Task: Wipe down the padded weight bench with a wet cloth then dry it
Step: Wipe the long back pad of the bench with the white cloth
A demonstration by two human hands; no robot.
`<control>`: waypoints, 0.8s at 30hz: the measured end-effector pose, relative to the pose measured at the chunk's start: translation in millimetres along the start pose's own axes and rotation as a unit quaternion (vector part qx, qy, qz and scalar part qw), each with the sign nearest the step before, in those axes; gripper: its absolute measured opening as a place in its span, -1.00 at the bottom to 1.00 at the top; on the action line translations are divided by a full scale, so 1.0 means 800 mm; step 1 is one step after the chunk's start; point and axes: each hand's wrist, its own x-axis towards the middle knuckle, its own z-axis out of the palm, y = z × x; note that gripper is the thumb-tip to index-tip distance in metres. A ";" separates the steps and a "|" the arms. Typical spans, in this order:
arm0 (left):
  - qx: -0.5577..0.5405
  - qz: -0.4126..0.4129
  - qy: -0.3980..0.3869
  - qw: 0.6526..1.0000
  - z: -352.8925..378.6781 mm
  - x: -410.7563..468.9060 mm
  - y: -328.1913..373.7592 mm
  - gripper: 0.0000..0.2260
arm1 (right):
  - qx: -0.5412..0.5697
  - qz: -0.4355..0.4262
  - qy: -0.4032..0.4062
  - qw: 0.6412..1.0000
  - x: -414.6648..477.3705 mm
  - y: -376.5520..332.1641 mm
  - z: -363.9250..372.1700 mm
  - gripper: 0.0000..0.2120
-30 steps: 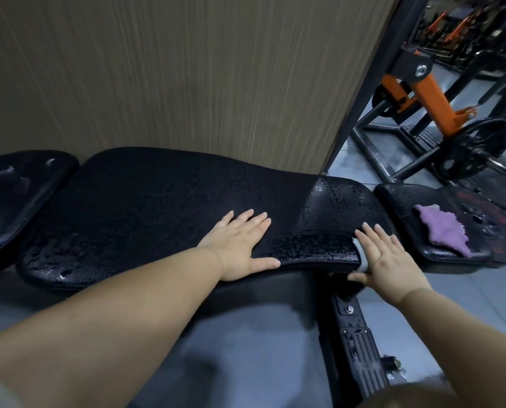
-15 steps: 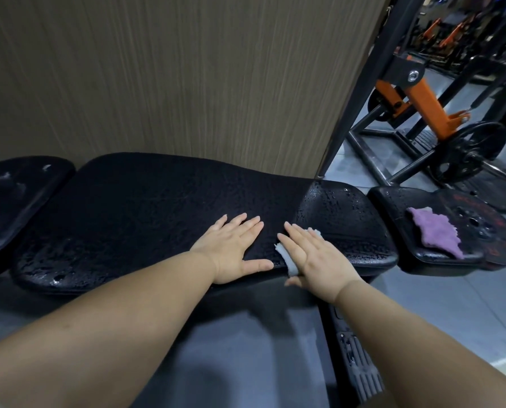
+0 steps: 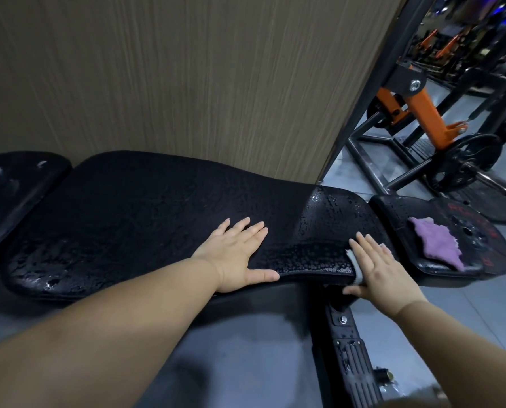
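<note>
The black padded bench [image 3: 145,207] stretches across the view, its surface beaded with water drops. My left hand [image 3: 237,254] lies flat on the near edge of the pad, fingers straight. My right hand [image 3: 375,269] presses a small grey-white cloth [image 3: 354,265] against the bench's near right edge; the fingers are straight on top and the thumb reaches under the edge. Most of the cloth is hidden beneath the palm. A purple cloth [image 3: 434,242] lies loose on the separate black seat pad [image 3: 440,228] to the right.
A wood-grain wall panel [image 3: 187,78] stands right behind the bench. Another black pad [image 3: 13,187] sits at the far left. An orange-and-black weight machine [image 3: 422,113] with a plate [image 3: 463,163] stands at the back right. The bench's black frame rail [image 3: 354,357] runs along the grey floor.
My right hand with the grey cloth slid left along the near edge, then back right to the bend of the pad. My left hand has stayed flat in place.
</note>
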 end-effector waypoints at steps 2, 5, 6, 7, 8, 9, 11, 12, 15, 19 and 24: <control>0.001 0.000 0.000 1.000 0.000 0.000 0.000 -0.13 | 0.007 -0.025 0.021 0.999 0.010 -0.023 -0.003 0.07; 0.007 -0.002 -0.002 1.000 -0.002 -0.001 0.000 -0.13 | 0.025 -0.108 0.045 0.993 0.038 -0.083 -0.007 0.09; 0.008 -0.003 -0.001 1.000 -0.002 -0.001 0.000 -0.14 | 0.030 -0.134 0.051 0.989 0.046 -0.102 -0.008 0.09; 0.008 -0.004 -0.001 1.000 -0.002 -0.001 0.001 -0.14 | 0.037 -0.153 0.053 0.986 0.052 -0.115 -0.009 0.09; 0.008 -0.004 0.000 1.000 -0.002 0.000 0.000 -0.14 | 0.046 -0.165 0.053 0.984 0.056 -0.123 -0.009 0.09; 0.008 -0.003 0.001 1.000 -0.002 0.000 0.000 -0.14 | 0.055 -0.172 0.051 0.982 0.057 -0.125 -0.009 0.09; 0.010 -0.003 0.002 1.000 -0.002 0.001 -0.001 -0.15 | 0.064 -0.186 0.055 0.979 0.057 -0.120 -0.008 0.08; 0.009 -0.002 0.001 1.000 -0.002 0.001 -0.002 -0.15 | 0.066 -0.191 0.057 0.978 0.055 -0.116 -0.006 0.07; 0.006 0.000 -0.004 1.000 -0.002 0.001 -0.001 -0.16 | 0.073 -0.188 0.052 0.978 0.049 -0.095 -0.002 0.05; 0.007 0.000 -0.001 1.000 0.000 0.002 -0.002 -0.18 | 0.070 -0.149 0.029 0.986 0.029 -0.036 -0.001 0.07; 0.002 -0.002 0.003 1.000 0.001 0.003 -0.003 -0.18 | 0.063 -0.077 0.016 0.995 0.002 0.016 0.001 0.10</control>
